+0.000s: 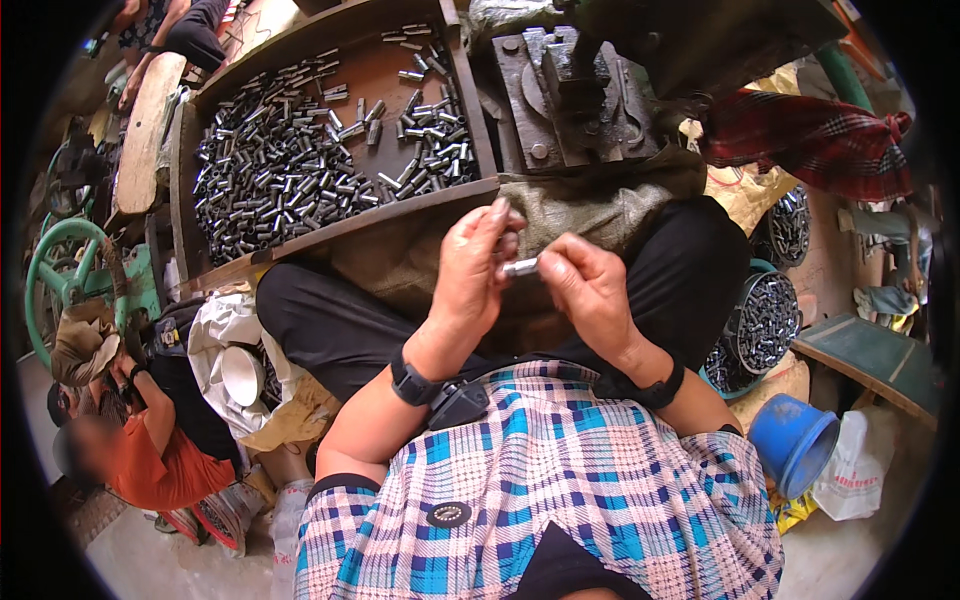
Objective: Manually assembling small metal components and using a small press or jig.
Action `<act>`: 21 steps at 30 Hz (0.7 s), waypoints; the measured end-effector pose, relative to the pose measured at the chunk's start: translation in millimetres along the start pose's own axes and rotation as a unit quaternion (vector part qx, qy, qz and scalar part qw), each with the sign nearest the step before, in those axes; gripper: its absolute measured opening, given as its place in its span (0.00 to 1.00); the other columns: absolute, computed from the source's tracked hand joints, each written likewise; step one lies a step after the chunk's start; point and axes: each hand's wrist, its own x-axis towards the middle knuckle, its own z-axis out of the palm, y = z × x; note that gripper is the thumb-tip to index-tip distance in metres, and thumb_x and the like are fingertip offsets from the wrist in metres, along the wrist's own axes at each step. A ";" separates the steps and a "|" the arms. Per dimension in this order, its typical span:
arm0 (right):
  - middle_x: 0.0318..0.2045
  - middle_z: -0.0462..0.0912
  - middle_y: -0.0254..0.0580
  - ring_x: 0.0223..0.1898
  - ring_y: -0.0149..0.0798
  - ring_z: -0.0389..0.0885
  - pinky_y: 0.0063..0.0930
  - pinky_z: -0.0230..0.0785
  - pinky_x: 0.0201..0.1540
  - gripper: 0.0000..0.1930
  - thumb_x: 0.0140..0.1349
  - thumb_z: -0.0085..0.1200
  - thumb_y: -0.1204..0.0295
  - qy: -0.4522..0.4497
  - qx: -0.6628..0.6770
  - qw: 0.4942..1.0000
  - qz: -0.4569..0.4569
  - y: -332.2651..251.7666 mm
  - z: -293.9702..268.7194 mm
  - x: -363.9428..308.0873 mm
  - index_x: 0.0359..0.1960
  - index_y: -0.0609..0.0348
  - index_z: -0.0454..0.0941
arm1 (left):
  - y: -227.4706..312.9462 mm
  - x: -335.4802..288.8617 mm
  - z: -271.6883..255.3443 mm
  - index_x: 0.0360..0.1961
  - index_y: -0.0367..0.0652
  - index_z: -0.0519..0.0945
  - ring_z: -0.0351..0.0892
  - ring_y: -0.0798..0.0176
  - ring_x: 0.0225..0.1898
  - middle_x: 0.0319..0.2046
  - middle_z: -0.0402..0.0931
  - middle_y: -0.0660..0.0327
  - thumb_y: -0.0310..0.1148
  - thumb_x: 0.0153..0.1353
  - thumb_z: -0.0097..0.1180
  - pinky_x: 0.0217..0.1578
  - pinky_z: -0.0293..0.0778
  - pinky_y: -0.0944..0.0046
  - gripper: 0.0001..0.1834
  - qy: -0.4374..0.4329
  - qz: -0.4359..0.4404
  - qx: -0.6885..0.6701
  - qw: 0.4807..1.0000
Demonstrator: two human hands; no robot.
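In front of my lap, a short silvery metal tube point(521, 267) spans the gap between my two hands. The thumb and forefinger of my right hand point(592, 292) pinch its right end. My left hand point(468, 265) is closed, its curled lower fingers at the tube's other end; what lies under its upper fingers is hidden. Beyond my left hand, a wooden tray point(340, 222) holds a heap of similar short metal tubes point(290, 170). A dark, greasy metal press or die block point(575, 95) stands right of the tray.
Buckets of metal pieces point(765, 318) stand at my right, beside a blue bucket point(795, 445) and a green board point(870, 360). A white sack point(225, 325) lies by my left knee. At far left, a person in orange point(165, 460) sits near a green handwheel point(70, 265).
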 end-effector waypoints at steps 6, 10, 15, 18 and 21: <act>0.18 0.69 0.27 0.22 0.18 0.62 0.16 0.56 0.23 0.09 0.64 0.51 0.70 -0.034 0.020 0.999 -0.017 -5.2 5.9 -8.4 0.29 0.63 0.74 | -2.4 -8.6 19.3 0.27 0.41 0.74 0.58 0.80 0.16 0.17 0.64 0.71 0.43 0.63 0.53 0.17 0.54 0.78 0.16 -0.057 -0.005 -0.066 0.996; 0.18 0.70 0.26 0.21 0.18 0.62 0.15 0.56 0.23 0.09 0.64 0.51 0.69 -0.041 0.024 0.998 -0.030 -3.9 6.1 -7.1 0.30 0.63 0.74 | -3.0 -11.7 29.7 0.25 0.43 0.73 0.55 0.81 0.16 0.15 0.62 0.73 0.38 0.62 0.55 0.16 0.51 0.77 0.12 -0.017 0.032 -0.075 0.997; 0.18 0.70 0.25 0.20 0.16 0.63 0.13 0.56 0.21 0.09 0.65 0.51 0.69 -0.044 0.079 0.996 0.003 -2.8 8.8 -2.9 0.30 0.62 0.73 | 0.1 -3.6 26.6 0.23 0.45 0.72 0.54 0.81 0.16 0.16 0.61 0.74 0.33 0.61 0.55 0.17 0.51 0.76 0.11 -0.026 0.036 -0.089 0.995; 0.17 0.69 0.25 0.18 0.16 0.63 0.13 0.55 0.20 0.09 0.65 0.50 0.69 -0.037 0.106 0.994 0.012 6.3 7.1 3.6 0.30 0.61 0.73 | -7.6 5.8 23.3 0.23 0.46 0.70 0.55 0.81 0.18 0.16 0.61 0.74 0.32 0.61 0.55 0.18 0.52 0.76 0.11 -0.038 0.049 -0.054 0.997; 0.16 0.68 0.24 0.17 0.17 0.62 0.13 0.53 0.18 0.09 0.66 0.49 0.69 -0.055 0.115 0.991 0.033 4.1 -0.7 11.8 0.29 0.60 0.73 | -11.1 8.8 24.1 0.24 0.45 0.71 0.57 0.80 0.19 0.17 0.63 0.73 0.32 0.61 0.55 0.18 0.53 0.77 0.10 0.001 0.039 -0.073 0.997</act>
